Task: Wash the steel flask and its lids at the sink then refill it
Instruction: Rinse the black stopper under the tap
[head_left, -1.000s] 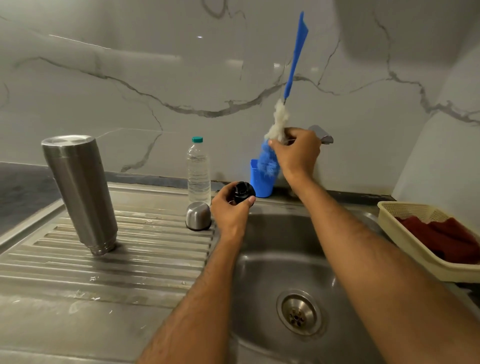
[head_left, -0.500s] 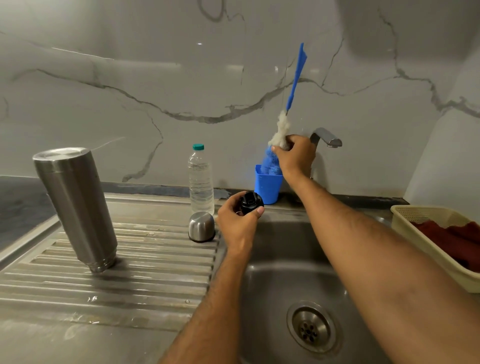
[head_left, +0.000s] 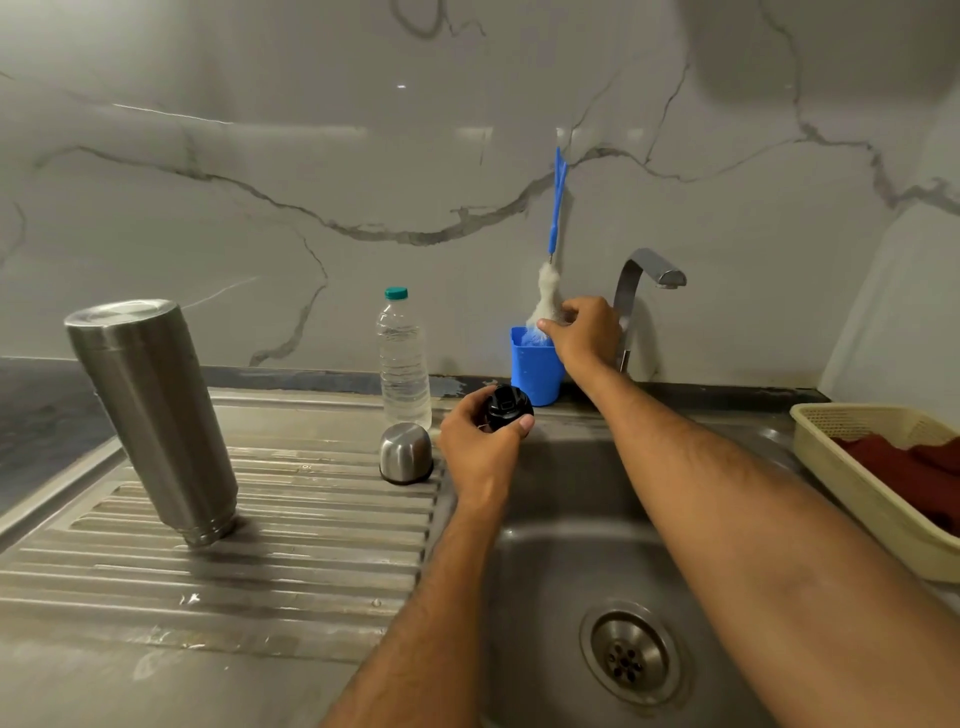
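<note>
From the head camera we see the left hand (head_left: 480, 447) gripping the black inner lid (head_left: 506, 407), fingers and thumb curled round its rim, held in the air over the back left corner of the sink basin (head_left: 561, 525). Just left of that hand the steel cap (head_left: 406, 453) stands dome up on the ribbed drainboard (head_left: 311, 530). Well apart to the left, the steel flask (head_left: 156, 415) stands upside down on the same drainboard, mouth on the ribs, leaning in our view.

Our right hand (head_left: 584, 335) reaches to the back ledge and holds the bristle head of the bottle brush (head_left: 545, 299), fingers curled round its lower part at the mouth of the blue cup (head_left: 535, 369). The brush's blue handle points up along the marble wall (head_left: 311, 182). The tap (head_left: 647, 283) rises just behind this hand.

A clear water bottle (head_left: 402, 364) with a green cap stands behind the steel cap; we can read no label on it. At the right edge a cream basket (head_left: 857, 488) holds a dark red cloth (head_left: 904, 467). We can make out no writing or brand on any of these things
</note>
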